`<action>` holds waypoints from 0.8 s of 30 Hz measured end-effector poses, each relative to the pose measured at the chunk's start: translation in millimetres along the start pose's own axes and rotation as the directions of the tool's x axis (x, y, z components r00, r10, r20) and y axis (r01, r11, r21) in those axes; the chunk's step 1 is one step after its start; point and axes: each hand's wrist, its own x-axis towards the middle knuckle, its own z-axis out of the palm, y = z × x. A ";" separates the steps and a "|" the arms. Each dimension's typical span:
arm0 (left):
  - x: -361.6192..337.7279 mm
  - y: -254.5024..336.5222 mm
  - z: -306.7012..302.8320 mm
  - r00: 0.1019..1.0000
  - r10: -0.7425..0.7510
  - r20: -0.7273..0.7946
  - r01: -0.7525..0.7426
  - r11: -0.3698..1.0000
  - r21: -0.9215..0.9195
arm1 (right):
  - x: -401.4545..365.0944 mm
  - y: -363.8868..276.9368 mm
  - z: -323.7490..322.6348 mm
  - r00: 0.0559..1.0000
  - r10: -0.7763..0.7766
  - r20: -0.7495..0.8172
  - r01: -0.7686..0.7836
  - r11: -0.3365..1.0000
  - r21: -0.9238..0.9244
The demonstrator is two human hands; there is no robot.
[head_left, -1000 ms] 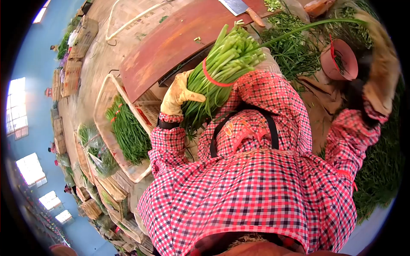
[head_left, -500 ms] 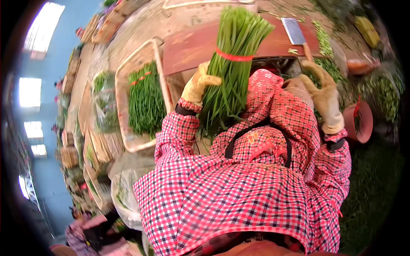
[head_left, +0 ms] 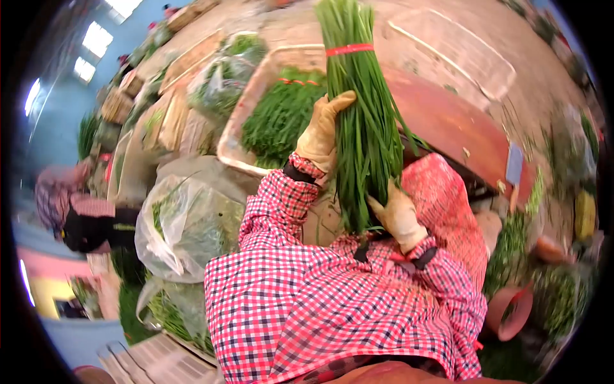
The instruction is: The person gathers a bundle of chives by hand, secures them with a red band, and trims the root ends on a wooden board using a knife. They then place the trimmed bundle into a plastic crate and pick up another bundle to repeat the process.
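A tall bunch of garlic chives [head_left: 364,121] stands nearly upright in front of me, with a red band [head_left: 349,48] around its upper part. My left hand [head_left: 322,131], in a pale yellowish work glove, is closed around the bunch's left side below the band, thumb across the front. Low on the right side, my gloved right hand [head_left: 398,216] grips the hanging leaf ends; some of its fingers are hidden by the leaves. Just behind and to the left, a pale plastic crate [head_left: 240,164] holds more banded chives [head_left: 278,121].
A reddish board [head_left: 460,121] lies ahead, bearing a cleaver [head_left: 514,163] at its right end. Another crate [head_left: 448,54] lies beyond it. Plastic bags of greens [head_left: 185,230] are at my left, where a person [head_left: 83,208] is bent over. A reddish pot [head_left: 510,313] sits at right.
My right hand has come from near the cleaver handle to the bunch's lower end and closed on it. The bunch is more upright. My view has turned, shifting the crate and board rightward.
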 end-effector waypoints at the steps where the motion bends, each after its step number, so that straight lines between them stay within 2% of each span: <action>1: -0.4 14.4 -7.2 0.997 0.071 -0.037 -0.066 0.991 0.117 | 2.7 20.2 6.9 0.931 -0.220 0.293 0.330 0.848 -0.414; 3: -3.4 36.6 -18.3 0.976 0.198 -0.090 -0.157 0.927 0.339 | 3.0 46.8 -2.7 0.800 -0.293 0.523 0.540 0.733 -0.415; 4: 4.2 50.7 -13.0 0.930 0.366 -0.017 -0.308 0.807 0.504 | 9.7 41.0 -44.2 0.874 -0.291 0.390 0.392 0.896 -0.209; 5: 6.2 56.0 -18.9 0.883 0.469 0.023 -0.362 0.649 0.669 | 11.6 34.1 -69.0 0.889 -0.140 0.435 0.276 0.924 -0.265; 6: 5.2 56.5 -23.6 0.837 0.543 0.068 -0.366 0.463 0.807 | 16.8 39.9 -82.6 0.928 -0.161 0.335 0.210 0.971 -0.114; 7: -0.8 55.8 -22.1 0.827 0.560 0.057 -0.336 0.410 0.848 | 20.9 27.2 -94.5 0.965 -0.180 0.189 0.174 0.984 0.048; 8: -4.7 53.2 -23.2 0.803 0.592 0.071 -0.297 0.293 0.909 | 29.8 10.6 -106.7 0.985 -0.169 0.042 0.156 0.963 0.218; 10: -9.9 40.1 -22.8 0.772 0.625 0.116 -0.204 0.071 0.976 | 55.4 -17.8 -121.1 0.948 -0.231 -0.220 0.280 0.934 0.224; 12: -21.7 29.8 4.4 0.786 0.607 0.113 -0.211 0.092 0.973 | 65.7 -56.5 -133.2 0.931 -0.197 -0.309 0.294 0.903 0.312; 13: -28.0 23.4 18.6 0.799 0.592 0.111 -0.209 0.100 0.973 | 79.5 -60.1 -127.4 0.913 -0.215 -0.346 0.347 0.855 0.385; 14: -31.6 12.1 28.4 0.813 0.569 0.118 -0.165 0.031 0.986 | 90.7 -59.4 -118.3 0.893 -0.223 -0.391 0.397 0.802 0.447; 16: -32.1 -14.1 50.7 0.836 0.530 0.141 -0.092 -0.117 0.989 | 105.8 -63.2 -104.2 0.871 -0.084 -0.484 0.454 0.513 0.728; 17: -30.3 -31.6 54.1 0.852 0.487 0.193 -0.108 -0.198 0.974 | 107.1 -55.8 -103.7 0.859 -0.003 -0.513 0.484 0.333 0.809; 18: -38.9 -43.1 62.0 0.882 0.403 0.243 -0.139 -0.269 0.953 | 94.1 -39.5 -107.0 0.922 0.114 -0.371 0.331 0.266 0.905; 20: -52.9 -32.8 66.7 0.912 0.258 0.318 -0.268 -0.211 0.940 | 97.1 -14.9 -105.2 0.961 0.132 -0.242 0.255 -0.089 0.963; 22: -70.9 -2.1 63.6 0.894 0.203 0.401 -0.395 -0.070 0.916 | 86.5 12.3 -102.9 0.971 0.099 -0.218 0.225 -0.077 0.971; 24: -75.1 19.3 59.6 0.855 0.290 0.430 -0.465 0.061 0.883 | 80.2 26.8 -101.7 0.976 0.071 -0.206 0.211 -0.074 0.975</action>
